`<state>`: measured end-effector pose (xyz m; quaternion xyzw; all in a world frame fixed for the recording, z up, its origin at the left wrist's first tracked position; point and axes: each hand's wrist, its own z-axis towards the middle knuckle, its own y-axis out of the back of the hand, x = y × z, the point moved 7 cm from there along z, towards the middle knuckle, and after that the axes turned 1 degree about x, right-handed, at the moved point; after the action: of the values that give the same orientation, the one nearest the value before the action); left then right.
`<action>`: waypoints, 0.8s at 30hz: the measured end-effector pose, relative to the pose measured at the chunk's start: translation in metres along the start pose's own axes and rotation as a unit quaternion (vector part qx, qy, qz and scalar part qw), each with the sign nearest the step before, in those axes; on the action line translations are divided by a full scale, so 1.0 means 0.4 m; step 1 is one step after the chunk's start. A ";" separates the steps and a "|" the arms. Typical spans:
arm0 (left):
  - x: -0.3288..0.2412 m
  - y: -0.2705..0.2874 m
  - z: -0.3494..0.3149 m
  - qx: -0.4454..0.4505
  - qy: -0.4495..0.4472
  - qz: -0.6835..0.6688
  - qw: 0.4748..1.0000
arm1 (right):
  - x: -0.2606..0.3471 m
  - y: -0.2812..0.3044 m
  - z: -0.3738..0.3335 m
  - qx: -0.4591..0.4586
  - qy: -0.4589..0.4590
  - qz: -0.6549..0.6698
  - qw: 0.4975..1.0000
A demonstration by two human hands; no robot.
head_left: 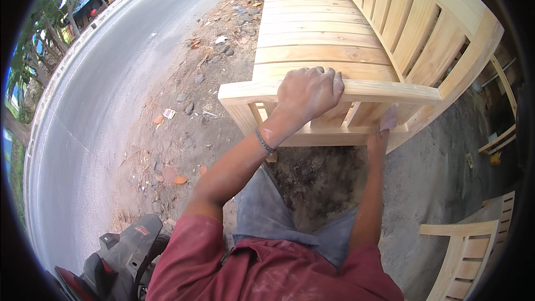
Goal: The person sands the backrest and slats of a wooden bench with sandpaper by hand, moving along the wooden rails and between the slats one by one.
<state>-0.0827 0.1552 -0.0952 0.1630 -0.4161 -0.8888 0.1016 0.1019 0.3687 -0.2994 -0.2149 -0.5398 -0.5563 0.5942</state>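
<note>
While the wooden bench [326, 39] is standing at one o'clock, the left hand [309, 93] is gripping it

Its fingers are curling over the armrest [365, 87]. Below, toward three o'clock, the right hand [377, 140] is holding a pinkish sheet [389, 118] against the end slats [365, 114]; I cannot tell how those fingers are closing. Farther out, a road [95, 100] is curving past at ten, and a second slatted piece [468, 269] is sitting at four.
</note>
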 end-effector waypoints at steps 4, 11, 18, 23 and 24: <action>0.005 0.015 -0.006 -0.002 -0.001 0.004 1.000 | 0.032 -0.009 0.027 0.073 -0.095 0.056 0.991; 0.008 0.002 -0.008 -0.010 -0.002 -0.011 1.000 | 0.050 -0.020 0.006 0.018 -0.025 0.037 0.999; 0.005 0.003 -0.002 -0.008 -0.009 -0.051 0.999 | 0.041 0.007 -0.003 -0.015 -0.052 0.128 0.990; 0.013 0.000 -0.008 -0.029 -0.008 -0.080 0.996 | -0.014 0.027 -0.005 -0.044 -0.071 0.142 0.986; 0.014 -0.003 -0.011 -0.035 -0.010 -0.080 0.996 | -0.031 0.029 -0.023 -0.064 -0.084 0.153 0.983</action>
<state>-0.0861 0.1513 -0.0999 0.1834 -0.3716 -0.9095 0.0318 0.1184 0.3695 -0.3092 -0.3781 -0.5117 -0.4722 0.6102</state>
